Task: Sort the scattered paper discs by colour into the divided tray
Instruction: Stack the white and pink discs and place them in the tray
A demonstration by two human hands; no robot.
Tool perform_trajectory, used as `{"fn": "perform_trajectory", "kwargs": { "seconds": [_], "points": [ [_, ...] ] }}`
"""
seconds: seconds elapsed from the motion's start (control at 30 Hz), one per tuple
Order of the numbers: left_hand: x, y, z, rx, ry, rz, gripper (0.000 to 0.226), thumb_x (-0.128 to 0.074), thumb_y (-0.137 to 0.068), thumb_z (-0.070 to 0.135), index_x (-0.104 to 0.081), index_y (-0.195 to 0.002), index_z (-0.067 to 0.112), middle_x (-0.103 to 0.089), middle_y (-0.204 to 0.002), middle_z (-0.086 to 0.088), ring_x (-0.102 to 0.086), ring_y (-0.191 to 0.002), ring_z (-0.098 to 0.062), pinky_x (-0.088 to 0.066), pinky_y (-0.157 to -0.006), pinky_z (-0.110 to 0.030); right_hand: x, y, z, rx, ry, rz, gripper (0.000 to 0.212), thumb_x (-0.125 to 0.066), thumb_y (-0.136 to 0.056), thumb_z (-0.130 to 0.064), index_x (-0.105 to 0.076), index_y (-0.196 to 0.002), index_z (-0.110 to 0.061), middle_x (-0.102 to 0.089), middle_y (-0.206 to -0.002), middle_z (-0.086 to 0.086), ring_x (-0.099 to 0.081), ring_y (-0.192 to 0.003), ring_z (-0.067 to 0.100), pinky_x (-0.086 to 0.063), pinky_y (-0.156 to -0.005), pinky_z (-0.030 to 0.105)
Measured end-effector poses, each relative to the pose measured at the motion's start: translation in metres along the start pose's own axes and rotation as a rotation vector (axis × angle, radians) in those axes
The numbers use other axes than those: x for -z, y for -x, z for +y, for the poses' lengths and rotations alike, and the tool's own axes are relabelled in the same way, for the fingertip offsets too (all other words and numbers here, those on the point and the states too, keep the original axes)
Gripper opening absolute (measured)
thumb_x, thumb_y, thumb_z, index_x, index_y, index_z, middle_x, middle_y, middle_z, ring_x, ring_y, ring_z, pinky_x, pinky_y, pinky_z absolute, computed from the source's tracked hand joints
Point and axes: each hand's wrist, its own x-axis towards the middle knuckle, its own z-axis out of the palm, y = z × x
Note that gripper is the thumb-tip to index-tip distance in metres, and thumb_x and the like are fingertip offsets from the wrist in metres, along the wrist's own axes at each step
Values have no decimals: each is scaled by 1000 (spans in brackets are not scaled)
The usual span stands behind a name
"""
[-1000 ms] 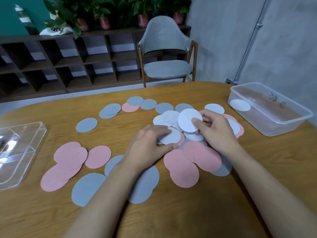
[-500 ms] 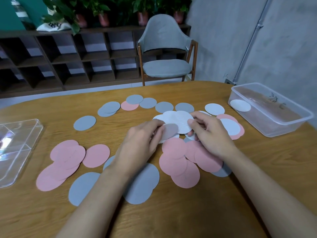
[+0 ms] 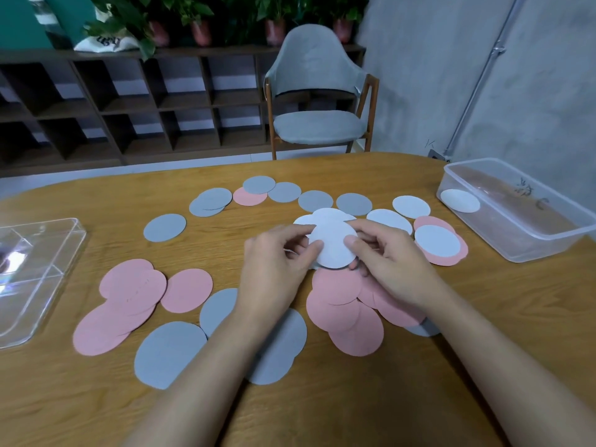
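One head-worn camera looks forward and down over the table from close above, edges seemingly bent.

Grey discs: eleven counted. Seven toward far edge of tabletop, two of them overlapped; three by near edge; one half-hidden under pink pile.
Pink discs: at least eleven. One in far row, four or more toward left edge, four or more at centre, two toward right edge. Overlaps, exact count unclear.
White discs: at least seven, one inside tub.
Clear containers: two, tub and divided tray.
Chair: one.
Plant pots: four.
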Motion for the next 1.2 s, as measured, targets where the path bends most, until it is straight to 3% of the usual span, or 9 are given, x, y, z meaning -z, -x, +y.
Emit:
{"fn": "perform_trajectory", "kwargs": {
  "seconds": [0.13, 0.23, 0.37, 0.53, 0.63, 0.77, 0.87, 1.0, 1.2],
  "points": [
    [3, -2, -8, -129, -177, -187, 34, -69, -98, 28, -71, -131, 24, -75, -115, 15, -64, -105, -3, -47, -91, -18, 6, -4, 7, -14, 51, 91, 25, -53, -105, -22, -67, -126, -25, -71, -90, -8, -67, -72, 7, -53, -74, 28],
    [8, -2, -17, -229, -285, -373, 28, -60, -99, 13, -75, -121, 22, -75, -111, 12, -63, -109, -14, -51, -97, -36, 11, -6, 11, -37, 43, 176, 22, -53, -106, -19, -68, -120, -25, -71, -90, -14, -65, -70, 3, -46, -66, 17],
    [15, -6, -25, -250, -440, -394, 31, -64, -97, 18, -75, -126, 23, -68, -137, 9, -58, -132, -13, -51, -104, -40, 12, -7, 13, -49, 68, 186, 21, -52, -106, -20, -68, -119, -25, -71, -88, -15, -65, -73, 3, -45, -65, 12],
    [23, -12, -26, -172, -474, -339, 39, -74, -91, 49, -73, -124, 28, -68, -125, 14, -57, -119, -12, -50, -95, -36, 11, -7, 12, -41, 75, 188, 20, -53, -106, -20, -68, -119, -23, -69, -85, -17, -64, -74, 1, -46, -65, 10],
    [24, -14, -27, -169, -496, -311, 41, -74, -88, 56, -75, -120, 30, -71, -117, 14, -61, -112, -13, -52, -87, -37, 11, -7, 12, -45, 86, 186, 20, -53, -106, -21, -67, -119, -25, -67, -83, -18, -65, -76, 1, -46, -66, 11],
    [26, -11, -26, -261, -523, -298, 24, -62, -99, 48, -76, -106, 30, -73, -101, 12, -65, -96, -15, -54, -74, -39, 10, -7, 12, -45, 91, 178, 21, -53, -106, -23, -67, -121, -25, -70, -88, -14, -67, -75, 5, -50, -70, 20],
    [25, -9, -21, -360, -550, -232, 29, -50, -105, 43, -73, -101, 26, -72, -90, 8, -64, -86, -18, -53, -66, -41, 10, -7, 12, -33, 89, 177, 20, -53, -106, -22, -68, -120, -25, -67, -81, -20, -65, -73, 6, -48, -69, 20],
    [20, -6, -9, -443, -426, -23, 21, -56, -102, 30, -71, -94, 17, -65, -78, 8, -53, -73, -13, -44, -60, -27, 10, -7, 13, -21, 82, 176, 19, -54, -105, -22, -69, -117, -26, -65, -78, -23, -61, -74, 6, -47, -70, 25],
    [12, -4, -4, -150, -45, -12, 7, -69, -97, 16, -77, -97, 16, -69, -69, 9, -64, -66, -12, -48, -64, -16, 7, -4, 9, -4, 87, 109, 21, -51, -106, -24, -68, -116, -29, -64, -75, -6, -63, -74, 16, -52, -75, 39]
  ]
}}
